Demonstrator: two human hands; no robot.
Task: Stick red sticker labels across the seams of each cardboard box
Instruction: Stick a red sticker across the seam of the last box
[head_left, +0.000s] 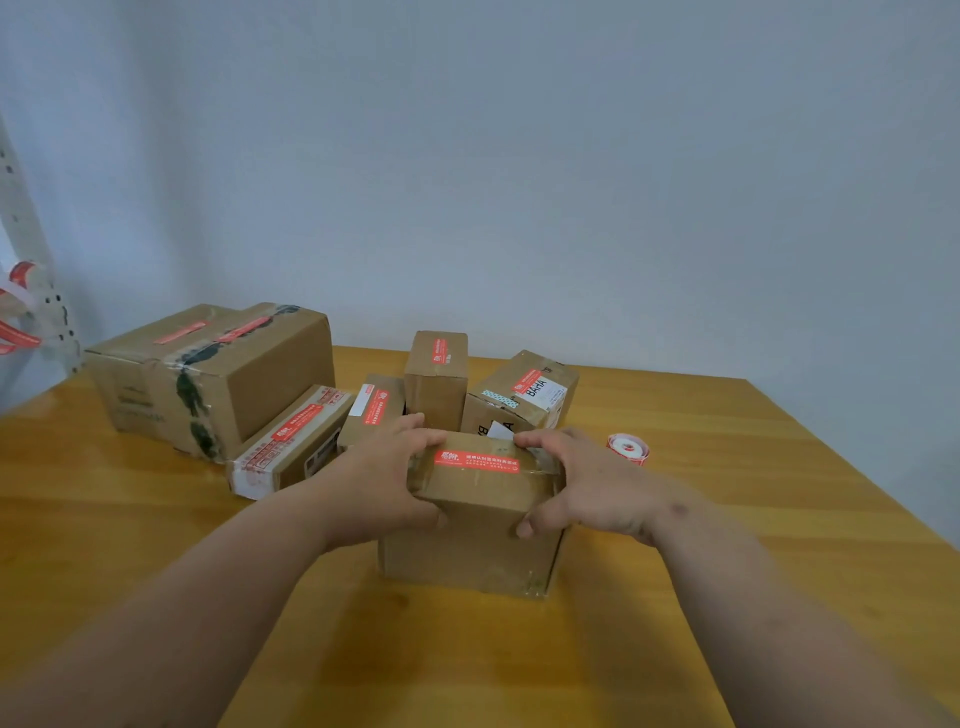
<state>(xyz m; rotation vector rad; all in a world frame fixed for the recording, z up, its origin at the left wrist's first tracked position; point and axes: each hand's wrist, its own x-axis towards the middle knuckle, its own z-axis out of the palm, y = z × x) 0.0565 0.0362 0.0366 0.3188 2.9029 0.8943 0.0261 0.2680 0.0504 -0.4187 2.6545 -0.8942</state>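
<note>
Six boxes on the surface (727, 519), all showing red labels on top. Both my hands clamp the front box (478, 540): left hand (387, 483) and right hand (587, 483) curl over its top edges, its red sticker (477, 460) between them across the taped seam. Five labelled boxes (291, 410) stand behind. Sticker roll (628, 448) sits right. Judging from this, little remains; hidden seams unknown.

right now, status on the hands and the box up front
Left hand and right hand both grip the front box. Red sticker already across its top seam. Sticker roll apart, at right. Nothing in the way.
</note>
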